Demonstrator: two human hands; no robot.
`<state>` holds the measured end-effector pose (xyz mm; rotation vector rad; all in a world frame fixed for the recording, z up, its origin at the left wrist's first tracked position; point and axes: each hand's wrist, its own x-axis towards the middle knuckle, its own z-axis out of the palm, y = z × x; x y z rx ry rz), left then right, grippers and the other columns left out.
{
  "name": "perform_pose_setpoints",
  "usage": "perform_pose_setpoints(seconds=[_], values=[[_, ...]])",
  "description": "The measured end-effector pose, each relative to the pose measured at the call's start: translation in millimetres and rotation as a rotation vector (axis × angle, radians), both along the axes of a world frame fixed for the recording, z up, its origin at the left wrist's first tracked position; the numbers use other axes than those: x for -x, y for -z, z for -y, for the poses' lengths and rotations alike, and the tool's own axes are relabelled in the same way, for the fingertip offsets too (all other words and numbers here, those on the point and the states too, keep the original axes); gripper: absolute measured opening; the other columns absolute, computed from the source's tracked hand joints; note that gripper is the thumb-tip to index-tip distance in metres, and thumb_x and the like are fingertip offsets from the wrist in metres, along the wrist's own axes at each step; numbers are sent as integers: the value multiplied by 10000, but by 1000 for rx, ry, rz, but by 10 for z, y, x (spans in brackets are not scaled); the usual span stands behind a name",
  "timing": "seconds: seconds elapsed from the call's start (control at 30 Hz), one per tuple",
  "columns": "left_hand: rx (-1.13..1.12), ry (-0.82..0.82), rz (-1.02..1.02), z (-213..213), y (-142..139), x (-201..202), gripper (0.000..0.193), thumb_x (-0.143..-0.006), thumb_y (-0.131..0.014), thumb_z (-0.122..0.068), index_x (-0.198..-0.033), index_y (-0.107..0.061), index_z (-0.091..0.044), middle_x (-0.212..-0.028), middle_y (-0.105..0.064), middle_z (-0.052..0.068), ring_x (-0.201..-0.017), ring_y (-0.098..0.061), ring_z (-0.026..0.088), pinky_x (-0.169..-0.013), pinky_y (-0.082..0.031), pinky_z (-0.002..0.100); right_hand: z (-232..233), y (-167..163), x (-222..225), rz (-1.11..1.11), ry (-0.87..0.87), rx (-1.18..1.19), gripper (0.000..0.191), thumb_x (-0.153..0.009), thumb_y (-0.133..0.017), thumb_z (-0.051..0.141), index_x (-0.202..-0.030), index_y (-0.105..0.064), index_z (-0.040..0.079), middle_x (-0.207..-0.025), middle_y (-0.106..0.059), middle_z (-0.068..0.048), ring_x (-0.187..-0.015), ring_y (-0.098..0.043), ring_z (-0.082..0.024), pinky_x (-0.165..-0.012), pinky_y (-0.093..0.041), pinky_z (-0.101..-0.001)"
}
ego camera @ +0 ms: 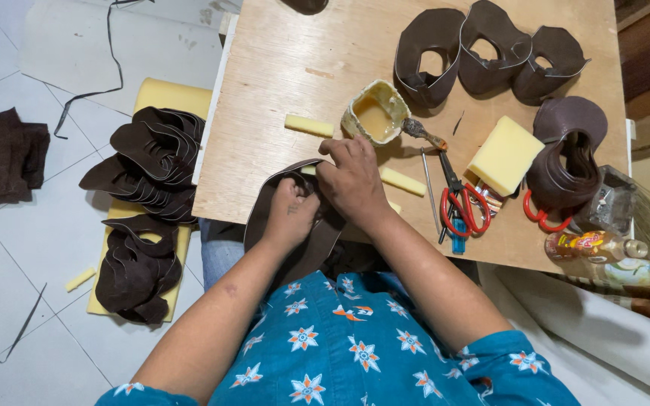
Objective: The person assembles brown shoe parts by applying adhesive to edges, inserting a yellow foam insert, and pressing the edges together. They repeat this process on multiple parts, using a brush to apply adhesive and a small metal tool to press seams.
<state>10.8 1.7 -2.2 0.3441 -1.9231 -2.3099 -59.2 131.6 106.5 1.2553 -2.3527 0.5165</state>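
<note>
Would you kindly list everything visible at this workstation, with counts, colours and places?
Wooden board: one, tan, worktop.
Dark brown piece: one, at the board's near edge, under both hands.
Finished curved pieces: three, dark brown, far right of the board.
Stacked curved pieces: one pile, dark brown, right edge.
Glue cup: one, yellowish, middle of the board, a brush resting by it.
Foam block: one, pale yellow, right of the cup.
Foam strips: several, yellow, near the cup.
Scissors: red-handled, right of the hands.
Bottles: two, right edge.
Cut pieces on the floor: two piles, dark brown, on yellow foam, left.
Folded cloth: dark brown, far left floor.
Left hand: pressing the piece.
Right hand: pressing the piece.
</note>
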Motion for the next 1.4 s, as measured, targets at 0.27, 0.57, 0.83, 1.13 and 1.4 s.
perform_pose_setpoints(seconds=[0.27, 0.57, 0.83, 1.13, 1.4], values=[[-135, 62, 45, 12, 24, 5, 223, -885, -635, -30, -1002, -452, 18, -836, -638, 90, -671, -642, 109, -579, -539, 259, -9, 116, 33, 16, 26, -30, 40, -852, -687, 101, -828, -671, 72, -1154, -622, -95, -1101, -554, -290, -1139, -360, -502], [4, 36, 93, -18, 75, 1, 258, -878, -706, -77, -944, -472, 10, -809, -608, 42, -662, -579, 66, -546, -485, 249, 62, 154, 47, 14, 73, -93, 79, -828, -699, 147, -796, -673, 80, -1080, -617, -91, -1043, -560, -286, -1054, -394, -469], [28, 3, -3, -29, 23, -40, 239, -896, -677, -42, -976, -469, 44, -835, -586, 84, -678, -564, 82, -548, -474, 249, 52, -4, 21, 186, 77, -35, 178, -811, -788, 206, -821, -672, 71, -1067, -637, -112, -1009, -604, -305, -844, -461, -428], [-199, -53, 114, -47, -353, -21, 281, -905, -644, -120, -1057, -462, 30, -951, -668, 115, -726, -700, 131, -614, -612, 276, -316, -58, 15, 718, 255, 147, 234, -846, -768, 218, -992, -732, 38, -903, -755, -132, -751, -740, -253, -684, -566, -352], [-223, -55, 352, -179, -383, 65, 239, -867, -757, -168, -944, -601, -5, -846, -697, 85, -666, -682, 147, -562, -582, 284, -347, 38, 28, 772, 298, 168, 210, -880, -711, 219, -1016, -742, 62, -899, -767, -130, -797, -758, -247, -733, -577, -348]])
